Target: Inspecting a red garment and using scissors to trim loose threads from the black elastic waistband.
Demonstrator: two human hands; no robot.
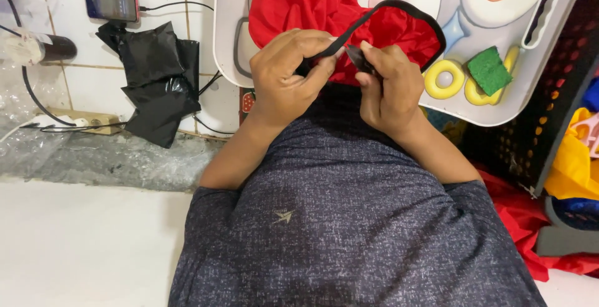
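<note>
The strap (399, 9) is held between the left hand (288, 70) and the right hand (388, 82), which are set side by side above the cloth (293, 1). The cloth is laid on the tray (536, 76) — the phone (112, 4) is mounted well left, the crate (561, 113) is placed right.

Phone (112, 4) on a holder against the tiled wall, cable attached. Crumpled black plastic bag (159, 79) beneath it. Power strip (81, 120) at the wall's foot. Green sponge (489, 70) and yellow ring (444, 78) on a white tray. Black perforated crate (549, 113), far right.
</note>
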